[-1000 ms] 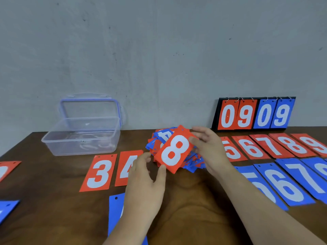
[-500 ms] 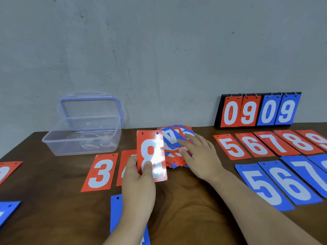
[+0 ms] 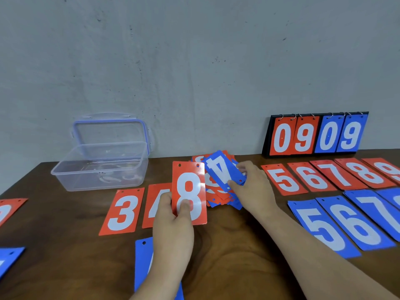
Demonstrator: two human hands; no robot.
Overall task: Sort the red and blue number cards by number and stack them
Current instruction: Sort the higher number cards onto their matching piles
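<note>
Holding the red 8 [image 3: 190,182] upright in the left hand [image 3: 173,224]: thumb pressed on its face low down, fingers curled behind the left edge. Up off the table [image 3: 65,267], in front of the red 4 [image 3: 154,204].

Over to the right hand [image 3: 253,187]: pinching the blue 4 [image 3: 225,169], thumb at the near corner, fingers curled over the far edge. Tilted up over the pile [image 3: 216,197], digit upside down.

Pile mid-table, a jumble of red and blue cards, just behind the red 8 and right against the right hand.

Flat on the wood left of the held card: the red 3 [image 3: 122,211], then the red 4, half hidden behind hand and card. Nearer, under the left forearm, a blue card [image 3: 142,263], number covered.

Off right, two laid-out lines. Red row [image 3: 313,176] at the back, 5 through 9. Blue row [image 3: 355,221] in front, 5, 6, 7, then cut off by the frame.

Behind the red row, against the wall, a scoreboard [image 3: 313,135] reading 09 in red, 09 in blue.

Back left, a clear box [image 3: 99,169], open, lid [image 3: 110,131] standing behind it.

At the far-left edge, a cropped red card [image 3: 8,208] and a cropped blue one [image 3: 8,258], numbers unreadable.
</note>
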